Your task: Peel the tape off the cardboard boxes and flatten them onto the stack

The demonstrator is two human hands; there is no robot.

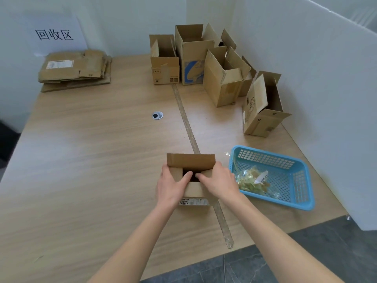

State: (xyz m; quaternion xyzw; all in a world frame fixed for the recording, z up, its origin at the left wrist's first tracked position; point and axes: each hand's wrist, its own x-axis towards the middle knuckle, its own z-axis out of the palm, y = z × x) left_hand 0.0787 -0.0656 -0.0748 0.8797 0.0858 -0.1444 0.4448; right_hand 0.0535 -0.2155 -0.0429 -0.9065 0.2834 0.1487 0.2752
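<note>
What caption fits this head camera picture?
Both hands, left and right, grip a small open box beside a blue basket.

Both hands' fingers (188,175) hid the small box (190,162) interior. Its label (193,201) print was too small to read. The counter (81,160) ran off at 9 o'clock.

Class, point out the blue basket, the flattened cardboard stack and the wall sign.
blue basket (271,158): head view, far rim.
flattened cardboard stack (89,64): head view, top sheet.
wall sign (55,35): head view, printed characters.
</note>
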